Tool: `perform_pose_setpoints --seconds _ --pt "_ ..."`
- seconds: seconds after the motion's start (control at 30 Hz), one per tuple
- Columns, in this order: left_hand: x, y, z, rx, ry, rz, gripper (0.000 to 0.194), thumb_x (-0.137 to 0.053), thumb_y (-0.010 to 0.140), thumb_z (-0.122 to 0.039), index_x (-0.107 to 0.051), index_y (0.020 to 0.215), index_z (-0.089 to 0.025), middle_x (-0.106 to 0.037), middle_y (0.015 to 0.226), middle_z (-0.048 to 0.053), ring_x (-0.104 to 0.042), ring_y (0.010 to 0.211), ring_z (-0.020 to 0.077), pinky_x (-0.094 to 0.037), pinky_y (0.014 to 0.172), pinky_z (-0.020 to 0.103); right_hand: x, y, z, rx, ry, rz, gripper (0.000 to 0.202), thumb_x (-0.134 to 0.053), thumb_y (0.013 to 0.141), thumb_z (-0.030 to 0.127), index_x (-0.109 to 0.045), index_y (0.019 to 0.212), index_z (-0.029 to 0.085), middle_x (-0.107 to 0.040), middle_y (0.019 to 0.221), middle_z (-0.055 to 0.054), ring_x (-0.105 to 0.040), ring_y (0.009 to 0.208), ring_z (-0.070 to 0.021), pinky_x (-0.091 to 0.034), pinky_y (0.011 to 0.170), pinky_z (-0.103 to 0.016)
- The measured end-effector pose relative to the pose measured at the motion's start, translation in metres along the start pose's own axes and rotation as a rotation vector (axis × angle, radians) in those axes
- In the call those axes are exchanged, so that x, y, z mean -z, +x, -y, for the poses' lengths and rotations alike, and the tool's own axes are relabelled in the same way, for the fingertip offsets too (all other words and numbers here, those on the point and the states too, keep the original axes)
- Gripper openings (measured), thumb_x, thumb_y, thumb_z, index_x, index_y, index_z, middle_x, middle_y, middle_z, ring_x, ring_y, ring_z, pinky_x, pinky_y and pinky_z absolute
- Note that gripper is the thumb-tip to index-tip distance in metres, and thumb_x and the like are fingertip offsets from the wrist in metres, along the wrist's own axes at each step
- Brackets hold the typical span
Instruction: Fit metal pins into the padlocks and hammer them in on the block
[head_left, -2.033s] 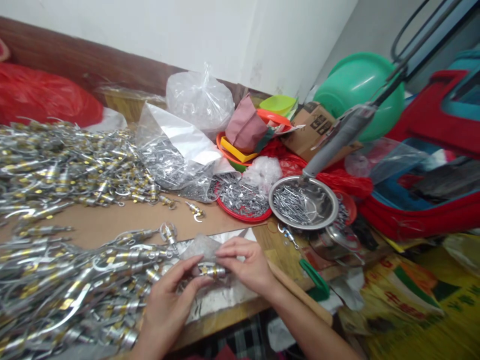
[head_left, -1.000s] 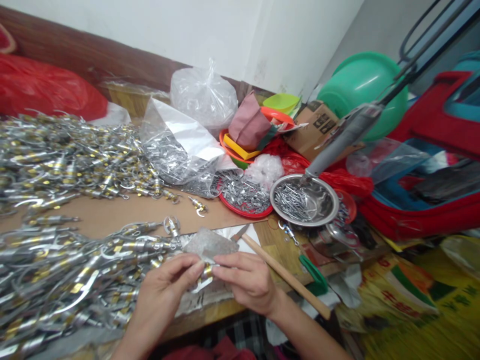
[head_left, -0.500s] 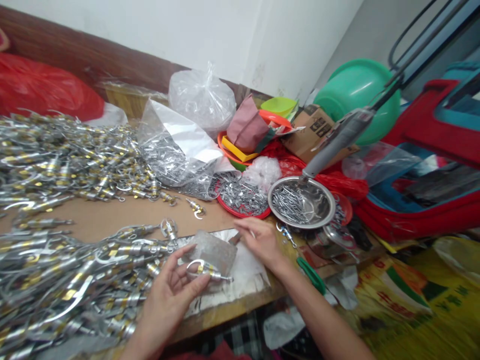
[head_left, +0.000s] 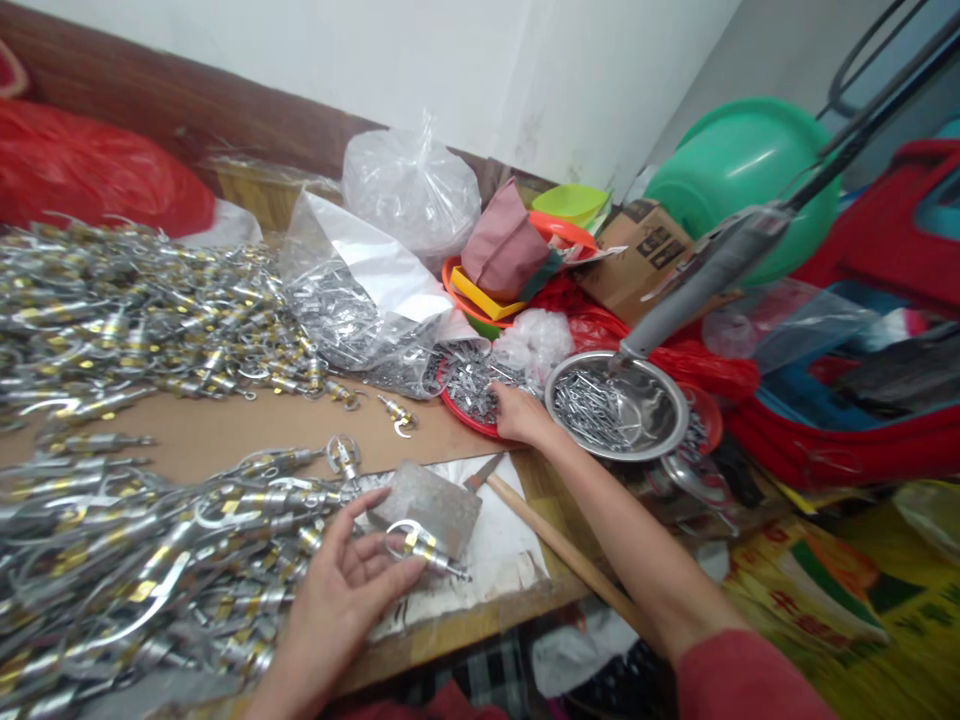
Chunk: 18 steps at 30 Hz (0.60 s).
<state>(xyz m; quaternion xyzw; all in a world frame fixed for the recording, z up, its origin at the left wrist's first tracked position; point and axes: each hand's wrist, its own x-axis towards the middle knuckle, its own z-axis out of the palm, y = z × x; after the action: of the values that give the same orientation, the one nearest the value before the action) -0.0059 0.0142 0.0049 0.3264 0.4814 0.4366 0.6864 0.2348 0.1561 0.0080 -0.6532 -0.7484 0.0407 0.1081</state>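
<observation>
In my left hand (head_left: 349, 580) is a small silver-and-brass metal fitting with a curved hook (head_left: 420, 548), pinched between thumb and fingers above a flat grey metal block (head_left: 435, 505). My right hand (head_left: 519, 415) reaches into a red tray (head_left: 476, 424) of small metal pieces (head_left: 469, 385). Its fingers are curled down among the pieces, and the fingertips are hidden. A hammer (head_left: 559, 540) with a wooden handle lies between the block and my right forearm, its narrow head on the white paper (head_left: 502, 560).
Heaps of similar fittings (head_left: 150, 310) cover the left side. Beyond the block stands a clear bag of metal parts (head_left: 337, 310). A steel bowl of pins (head_left: 600, 410) sits right of the tray, under a grey-handled lever (head_left: 697, 280). The table's front edge (head_left: 435, 645) is close.
My right hand has left the hammer beside the block and moved forward into the red tray. The hammer now lies down. My left hand keeps the fitting nearly in place.
</observation>
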Motion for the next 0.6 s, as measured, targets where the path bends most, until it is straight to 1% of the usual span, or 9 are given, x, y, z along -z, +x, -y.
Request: perform_pose_setpoints --seconds 0.07,0.13,0.23,0.3,0.37,0.43,0.5,0.6 --pt "0.001 0.001 0.000 0.006 0.003 0.014 0.074 -0.075 0.054 -0.027 -0.036 0.118 -0.023 -0.061 0.072 -0.001 -0.064 0.068 0.0184 -0.051 0.065 0.030 0.003 -0.007 -0.002 0.006 0.059 -0.072 0.031 -0.053 0.068 0.007 -0.061 0.097 0.011 -0.064 0.089 -0.011 -0.059 0.085 -0.0217 -0.045 0.078 -0.032" --pt "0.002 0.001 0.000 0.013 0.006 0.023 0.075 -0.075 0.054 -0.026 -0.036 0.118 -0.023 -0.061 0.071 -0.002 -0.064 0.067 0.0177 -0.050 0.064 0.029 0.006 -0.020 0.004 0.022 0.134 -0.143 0.022 -0.049 0.073 0.009 -0.064 0.089 0.010 -0.063 0.089 -0.012 -0.059 0.084 -0.0193 -0.045 0.078 -0.031" --pt "0.002 0.001 -0.001 0.021 0.012 0.029 0.075 -0.075 0.055 -0.027 -0.036 0.118 -0.023 -0.061 0.070 -0.002 -0.064 0.067 0.0173 -0.050 0.062 0.027 0.011 -0.052 0.029 0.093 0.260 -0.175 0.017 -0.050 0.076 0.014 -0.065 0.085 0.013 -0.064 0.085 -0.007 -0.060 0.078 -0.0144 -0.049 0.071 -0.025" --pt "0.001 0.001 -0.002 0.023 0.016 0.028 0.074 -0.075 0.054 -0.028 -0.037 0.118 -0.023 -0.062 0.070 -0.001 -0.064 0.066 0.0178 -0.050 0.061 0.028 0.011 -0.076 0.052 0.193 0.409 -0.159 0.014 -0.053 0.075 0.014 -0.066 0.079 0.016 -0.066 0.079 -0.003 -0.061 0.074 -0.0117 -0.050 0.067 -0.021" --pt "0.000 0.000 -0.003 0.021 0.013 0.021 0.074 -0.075 0.053 -0.029 -0.038 0.118 -0.022 -0.062 0.070 -0.001 -0.063 0.066 0.0182 -0.050 0.058 0.028 0.008 -0.095 0.073 0.335 0.629 -0.165 0.018 -0.050 0.074 0.010 -0.067 0.073 0.017 -0.067 0.074 -0.002 -0.062 0.071 -0.0110 -0.050 0.066 -0.021" --pt "-0.001 -0.001 -0.004 0.015 0.010 0.021 0.073 -0.074 0.053 -0.030 -0.039 0.117 -0.022 -0.063 0.070 -0.001 -0.063 0.064 0.0177 -0.050 0.056 0.027 0.002 -0.107 0.088 0.458 0.757 -0.208 0.025 -0.045 0.075 0.007 -0.067 0.072 0.017 -0.068 0.073 -0.003 -0.062 0.071 -0.0114 -0.050 0.066 -0.023" --pt "-0.002 -0.002 -0.004 0.005 0.010 0.025 0.072 -0.073 0.055 -0.030 -0.039 0.117 -0.021 -0.063 0.070 0.000 -0.062 0.062 0.0167 -0.049 0.055 0.026 -0.004 -0.112 0.096 0.532 0.741 -0.265 0.027 -0.043 0.076 0.008 -0.068 0.073 0.018 -0.068 0.073 -0.004 -0.062 0.071 -0.0119 -0.050 0.066 -0.024" --pt "-0.002 -0.002 -0.003 -0.005 0.011 0.019 0.071 -0.073 0.055 -0.029 -0.038 0.117 -0.021 -0.062 0.069 0.000 -0.060 0.059 0.0150 -0.048 0.053 0.025 -0.009 -0.114 0.100 0.585 0.606 -0.311 0.024 -0.043 0.079 0.009 -0.067 0.078 0.017 -0.067 0.075 -0.005 -0.060 0.073 -0.0133 -0.049 0.068 -0.026"
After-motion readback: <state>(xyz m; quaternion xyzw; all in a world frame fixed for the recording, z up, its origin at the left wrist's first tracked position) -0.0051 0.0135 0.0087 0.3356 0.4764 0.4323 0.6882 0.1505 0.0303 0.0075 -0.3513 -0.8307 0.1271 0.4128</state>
